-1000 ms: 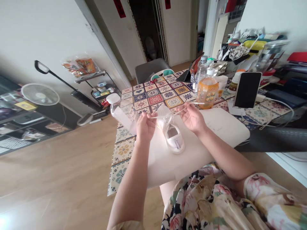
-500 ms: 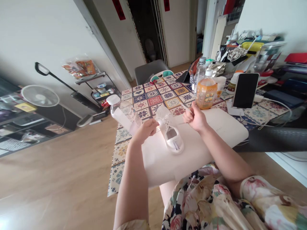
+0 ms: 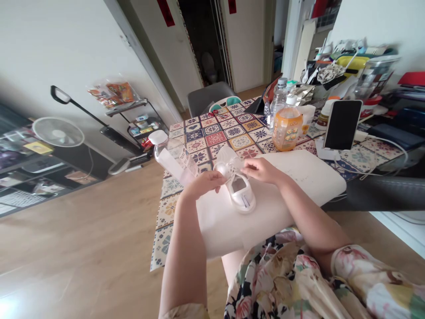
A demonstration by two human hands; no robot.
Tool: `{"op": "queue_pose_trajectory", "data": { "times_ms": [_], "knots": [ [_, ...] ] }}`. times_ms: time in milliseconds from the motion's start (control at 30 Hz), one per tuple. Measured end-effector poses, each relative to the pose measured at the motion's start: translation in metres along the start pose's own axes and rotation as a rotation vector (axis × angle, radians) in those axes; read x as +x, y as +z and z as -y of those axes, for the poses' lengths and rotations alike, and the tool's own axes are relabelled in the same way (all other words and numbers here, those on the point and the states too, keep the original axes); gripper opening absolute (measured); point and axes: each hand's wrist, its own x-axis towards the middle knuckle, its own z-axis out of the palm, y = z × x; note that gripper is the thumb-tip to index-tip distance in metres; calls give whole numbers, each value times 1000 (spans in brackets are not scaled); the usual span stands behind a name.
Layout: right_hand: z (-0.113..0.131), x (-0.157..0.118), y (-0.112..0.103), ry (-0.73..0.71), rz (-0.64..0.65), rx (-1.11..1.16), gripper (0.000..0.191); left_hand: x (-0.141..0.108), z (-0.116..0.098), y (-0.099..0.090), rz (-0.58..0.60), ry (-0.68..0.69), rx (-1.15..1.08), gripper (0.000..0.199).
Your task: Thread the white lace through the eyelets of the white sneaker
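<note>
White lace-up shoe point(image 3: 241, 200), both hands deep in the laces point(image 3: 237, 163)

So the shoe was sitting on a white mat point(image 3: 229, 232) at the near side of the worktop point(image 3: 215, 139), heel toward the wearer, toe pointing to the far side. White pretty much all over, with a rounded heel, a wide oval opening, a greyish inside and a couple of thin dark lines by the heel.

The left hand point(image 3: 209, 180) had its fingers pinched together on the laces on the left, and the right hand point(image 3: 260, 170) was doing the same on the right. Which strand each one had, I honestly couldn't tell; it was white on white and a bit blurry.

Texture-wise: the mat looked smooth and matte with a rounded corner on the right, and the worktop beyond it had a busy tile print. Off to the left leaned a see-through plastic bottle point(image 3: 165, 153) with a white cap. Far right of the shoe stood a squat bottle with an orange label point(image 3: 287, 131), then a phone point(image 3: 343, 126), propped up, screen dark.

Harder to see: the toe end, mostly lost behind the hands and laces. The left sleeve point(image 3: 187, 311) got cut off by the bottom edge.
</note>
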Motion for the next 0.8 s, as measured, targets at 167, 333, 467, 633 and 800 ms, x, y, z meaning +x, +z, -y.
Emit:
{"op": "queue_pose_trajectory", "data": {
  "times_ms": [167, 333, 467, 633, 800],
  "knots": [
    [-4, 3, 0, -31, -43, 35, 11, 0, 4, -5, 32, 121, -131, 23],
    [0, 1, -7, 9, 48, 170, 31, 3, 9, -6, -73, 324, -256, 30],
    [9, -1, -8, -13, 77, 504, 35, 9, 10, 3, -61, 402, -400, 29],
    [6, 1, 9, 17, 143, 884, 34, 17, 11, 20, -67, 469, -545, 29],
    [1, 4, 21, 47, 152, 1005, 31, 17, 9, 30, 33, 474, -574, 30]
  ]
}}
